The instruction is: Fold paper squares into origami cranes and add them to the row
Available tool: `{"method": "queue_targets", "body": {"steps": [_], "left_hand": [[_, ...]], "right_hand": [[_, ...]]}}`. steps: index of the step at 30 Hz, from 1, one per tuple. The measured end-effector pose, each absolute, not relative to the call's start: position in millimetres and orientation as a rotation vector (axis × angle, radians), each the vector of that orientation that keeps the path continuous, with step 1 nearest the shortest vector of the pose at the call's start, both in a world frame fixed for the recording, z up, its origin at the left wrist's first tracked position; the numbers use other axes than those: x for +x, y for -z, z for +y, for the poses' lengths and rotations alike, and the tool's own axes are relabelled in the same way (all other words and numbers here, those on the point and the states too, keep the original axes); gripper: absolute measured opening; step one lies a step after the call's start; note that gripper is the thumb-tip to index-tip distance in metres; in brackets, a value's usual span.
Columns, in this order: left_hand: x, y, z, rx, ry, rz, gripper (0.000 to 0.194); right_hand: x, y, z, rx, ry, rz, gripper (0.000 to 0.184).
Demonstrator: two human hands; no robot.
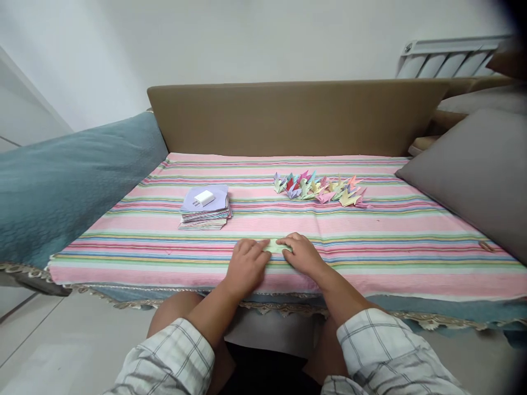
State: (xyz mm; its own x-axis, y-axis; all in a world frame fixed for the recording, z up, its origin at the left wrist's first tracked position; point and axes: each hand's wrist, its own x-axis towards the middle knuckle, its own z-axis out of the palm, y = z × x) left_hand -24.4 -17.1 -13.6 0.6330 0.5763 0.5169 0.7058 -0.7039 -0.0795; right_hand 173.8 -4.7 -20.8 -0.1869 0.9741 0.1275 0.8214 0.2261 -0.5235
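A small pale green folded paper [275,246] lies on the striped pink cloth [370,247] near its front edge. My left hand [245,266] presses on the paper's left end with curled fingers. My right hand [301,254] pinches its right end, fingers bent over it. Most of the paper is hidden under both hands. Further back, a stack of coloured paper sheets [206,215] sits to the left. A row of several folded paper cranes [319,188] lies to the right of it.
A small white charger plug [204,198] rests on top of the paper stack. A teal blanket [69,181] covers the left armrest. A grey cushion [477,175] leans at the right. The brown sofa back [296,115] runs behind. My knees are below the cloth's fringe.
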Motion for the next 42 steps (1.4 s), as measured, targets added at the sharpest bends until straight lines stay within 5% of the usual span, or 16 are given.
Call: {"method": "queue_targets", "body": {"steps": [9,19,29,42], "left_hand": [[-8.0,23.3,-33.5,-2.752,0.383,-0.945,0.049],[-13.4,22.3,-20.4,-2.82,0.63,-1.11,0.061],[-6.0,26.2,-16.2,-2.841,0.74,-1.029,0.026],[-9.8,22.1,-19.1,-2.894,0.716,-1.059,0.054]], "right_hand": [[174.1,26.6,-10.5,-1.541,-0.3,-2.092,0.035],[177.8,18.7,-14.3,-1.457,-0.389,-2.118,0.031],[178.1,26.1,-9.7,-1.345,-0.257,-2.162,0.03],[176.9,27.8,-4.0,-1.256,-0.277,-2.238,0.036]]}}
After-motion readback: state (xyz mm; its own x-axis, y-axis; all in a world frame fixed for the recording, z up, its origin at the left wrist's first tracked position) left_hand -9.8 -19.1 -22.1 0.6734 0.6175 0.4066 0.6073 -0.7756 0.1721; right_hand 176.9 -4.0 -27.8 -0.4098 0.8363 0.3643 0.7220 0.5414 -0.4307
